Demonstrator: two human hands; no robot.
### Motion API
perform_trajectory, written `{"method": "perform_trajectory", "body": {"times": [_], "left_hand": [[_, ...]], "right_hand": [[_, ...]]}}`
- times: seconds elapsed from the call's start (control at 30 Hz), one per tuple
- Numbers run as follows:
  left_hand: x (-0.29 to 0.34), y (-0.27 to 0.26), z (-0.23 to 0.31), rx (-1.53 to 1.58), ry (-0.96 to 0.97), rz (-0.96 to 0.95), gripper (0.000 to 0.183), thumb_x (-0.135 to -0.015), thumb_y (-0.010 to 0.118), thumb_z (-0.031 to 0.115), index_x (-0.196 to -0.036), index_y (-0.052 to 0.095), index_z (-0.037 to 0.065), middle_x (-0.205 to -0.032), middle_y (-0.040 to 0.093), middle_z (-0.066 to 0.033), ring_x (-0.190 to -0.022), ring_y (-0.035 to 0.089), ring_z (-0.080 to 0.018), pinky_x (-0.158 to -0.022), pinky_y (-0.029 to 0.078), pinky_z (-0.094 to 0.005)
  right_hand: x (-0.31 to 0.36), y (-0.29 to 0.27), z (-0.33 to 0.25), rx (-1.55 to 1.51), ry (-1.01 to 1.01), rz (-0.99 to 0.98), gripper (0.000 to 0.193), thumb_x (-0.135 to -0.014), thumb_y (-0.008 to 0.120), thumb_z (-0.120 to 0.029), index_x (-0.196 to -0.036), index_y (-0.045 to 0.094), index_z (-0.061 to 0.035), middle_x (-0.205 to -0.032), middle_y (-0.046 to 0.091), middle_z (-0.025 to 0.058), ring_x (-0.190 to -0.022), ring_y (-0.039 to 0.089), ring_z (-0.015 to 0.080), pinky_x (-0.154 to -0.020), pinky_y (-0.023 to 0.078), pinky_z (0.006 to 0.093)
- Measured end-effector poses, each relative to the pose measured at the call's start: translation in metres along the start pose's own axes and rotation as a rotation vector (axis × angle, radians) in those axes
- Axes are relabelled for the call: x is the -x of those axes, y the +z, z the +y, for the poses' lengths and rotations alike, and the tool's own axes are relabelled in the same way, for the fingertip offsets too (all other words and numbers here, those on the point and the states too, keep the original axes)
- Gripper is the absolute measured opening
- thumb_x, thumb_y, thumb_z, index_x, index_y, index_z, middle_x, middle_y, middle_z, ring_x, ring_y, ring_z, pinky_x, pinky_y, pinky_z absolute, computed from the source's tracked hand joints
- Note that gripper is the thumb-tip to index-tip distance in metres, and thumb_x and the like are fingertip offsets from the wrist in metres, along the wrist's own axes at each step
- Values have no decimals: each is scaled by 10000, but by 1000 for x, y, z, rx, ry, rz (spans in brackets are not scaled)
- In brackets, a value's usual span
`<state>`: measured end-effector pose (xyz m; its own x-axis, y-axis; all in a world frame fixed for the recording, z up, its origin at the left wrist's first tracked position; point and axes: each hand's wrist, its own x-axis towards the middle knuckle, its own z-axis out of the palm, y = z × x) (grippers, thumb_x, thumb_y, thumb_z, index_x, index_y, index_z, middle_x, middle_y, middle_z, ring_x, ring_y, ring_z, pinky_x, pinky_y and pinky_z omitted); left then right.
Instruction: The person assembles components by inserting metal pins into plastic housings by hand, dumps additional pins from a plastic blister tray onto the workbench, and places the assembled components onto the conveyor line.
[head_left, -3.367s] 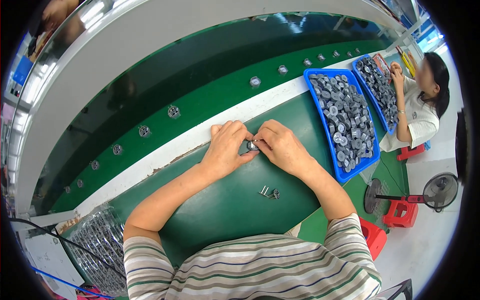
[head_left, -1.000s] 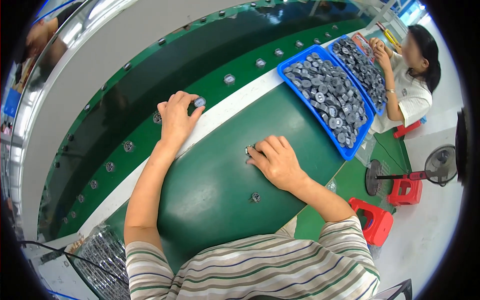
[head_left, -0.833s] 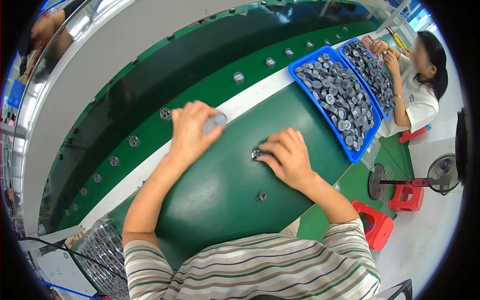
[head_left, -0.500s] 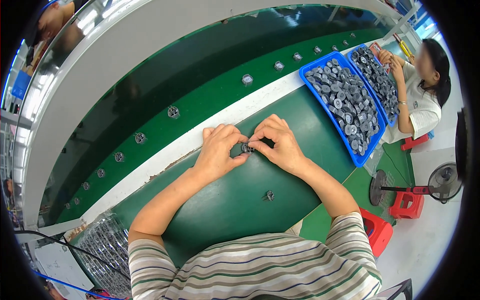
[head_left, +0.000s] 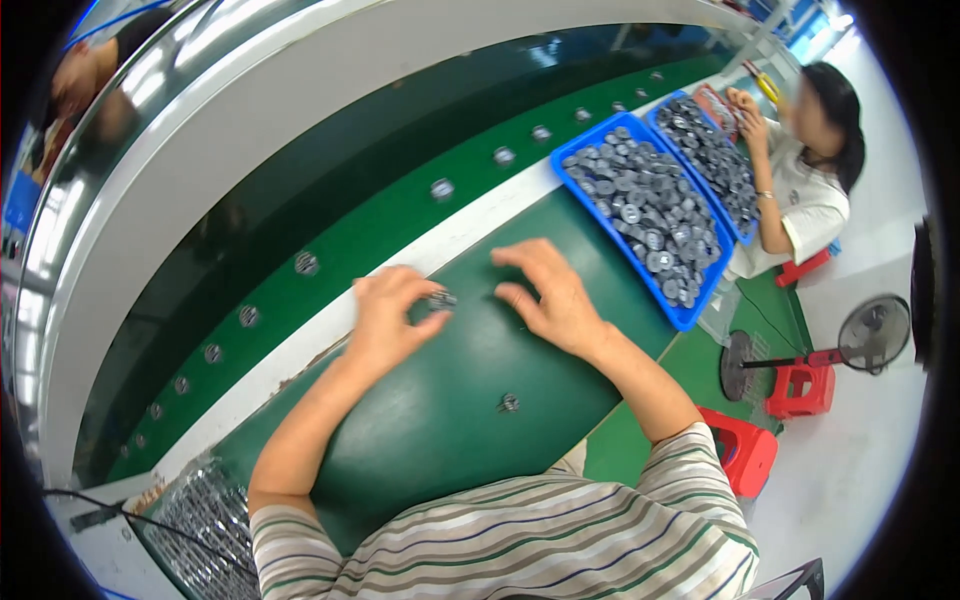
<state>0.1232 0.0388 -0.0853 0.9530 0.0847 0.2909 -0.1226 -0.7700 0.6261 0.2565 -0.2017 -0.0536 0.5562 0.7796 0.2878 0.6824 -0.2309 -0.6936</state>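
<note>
My left hand (head_left: 385, 312) pinches a small round dark-grey plastic part (head_left: 443, 299) between thumb and fingertips, just above the green tabletop (head_left: 430, 400). Some of the part is covered by the fingers. To its right, my right hand (head_left: 556, 300) is apart from it, thumb and fingers spread with nothing between them. A similar small part (head_left: 510, 402) lies on the tabletop nearer to my body.
Beyond a white ledge (head_left: 470, 228) curves a green conveyor belt (head_left: 375, 222) carrying spaced-out parts. Right of my hands stands a blue tray (head_left: 688, 322) heaped with grey round pieces, beside a second blue tray (head_left: 744, 236). A co-worker (head_left: 800, 190) sits there. Stacked clear plastic trays (head_left: 205, 525) stand lower left.
My right hand has let go of the part and opened, drawing away to the right. My left hand has moved left with the part. The whole view has shifted slightly.
</note>
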Motion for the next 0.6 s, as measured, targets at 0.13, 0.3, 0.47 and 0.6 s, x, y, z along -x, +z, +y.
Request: {"method": "perform_trajectory", "body": {"times": [0.13, 0.3, 0.47, 0.6], "left_hand": [[-15, -39, -31, -215, -150, 149, 245, -771, 865, 157, -991, 766, 117, -953, 659, -25, -1013, 628, -217, -933, 359, -403], [-21, -50, -53, -443, -223, 184, 332, -806, 870, 185, -1094, 744, 79, -1085, 662, -60, -1100, 606, -250, -985, 360, -428], [-42, -41, -22, -475, -44, 232, 397, -841, 854, 195, -1205, 729, 95, -1190, 652, -71, -1197, 575, -281, -1013, 360, -447], [-72, -18, -26, -424, -11, 232, 394, -844, 854, 225, -1203, 742, 109, -1189, 653, -54, -1197, 578, -279, -1013, 365, -471]], "right_hand": [[-6, -66, 54, 637, -139, 417, 421, -840, 773, -46, -1250, 681, -61, -1263, 650, 150, -1223, 592, 395, -1043, 472, 493], [-13, -100, 83, 818, -23, 362, 347, -845, 780, -73, -1189, 744, -104, -1252, 673, 105, -1257, 582, 338, -1098, 427, 503], [-30, -103, 106, 821, -71, 186, 246, -772, 806, -76, -1015, 792, -114, -1054, 708, 37, -1130, 612, 266, -1003, 444, 473], [-37, -104, 107, 801, -125, 190, 153, -765, 792, -61, -909, 802, -111, -997, 703, 35, -1108, 618, 259, -979, 451, 479]]}}
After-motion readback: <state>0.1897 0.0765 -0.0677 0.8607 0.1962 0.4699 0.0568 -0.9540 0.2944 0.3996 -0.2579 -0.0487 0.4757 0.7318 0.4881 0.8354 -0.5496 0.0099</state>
